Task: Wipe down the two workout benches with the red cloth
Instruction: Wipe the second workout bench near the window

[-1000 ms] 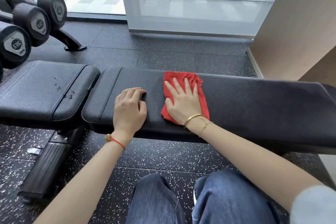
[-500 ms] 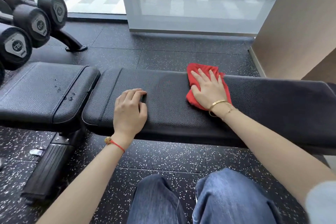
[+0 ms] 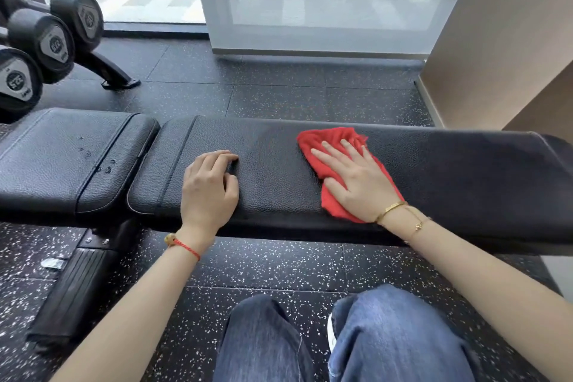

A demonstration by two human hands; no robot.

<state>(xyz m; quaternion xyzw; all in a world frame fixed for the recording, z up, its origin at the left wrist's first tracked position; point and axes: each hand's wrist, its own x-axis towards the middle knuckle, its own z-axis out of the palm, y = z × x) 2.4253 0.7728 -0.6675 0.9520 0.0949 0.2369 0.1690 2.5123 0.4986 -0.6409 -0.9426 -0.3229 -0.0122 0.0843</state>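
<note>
My right hand (image 3: 356, 177) lies flat on the one red cloth (image 3: 333, 141), fingers straight and spread, pressing it onto the long black back pad (image 3: 279, 177) of the workout bench. The cloth sits right of the pad's middle, reaching from its far edge almost to its near edge, bunched up on the far side beyond my fingertips. My left hand (image 3: 209, 187) rests on the same pad, well left of the cloth, fingers curled under with nothing in them.

One seat pad (image 3: 62, 164) lies just left of the back pad, a narrow gap between them. A few small droplets (image 3: 105, 166) sit on the seat pad towards its right side. Only one bench is in view.

At the far left I count three black dumbbell heads (image 3: 52, 40) on a rack, whose foot (image 3: 114, 74) stands on the speckled black floor (image 3: 279, 267). Under the seat pad the bench's black base (image 3: 74, 288) runs towards me.

I wear one red string bracelet (image 3: 186, 246) on my left wrist and two gold bracelets (image 3: 392, 211) on my right. My two knees in blue jeans (image 3: 387, 335) show at the near edge. Far beyond the bench stands a frosted glass panel (image 3: 325, 9), and a tan wall (image 3: 502, 40) rises at the right.
</note>
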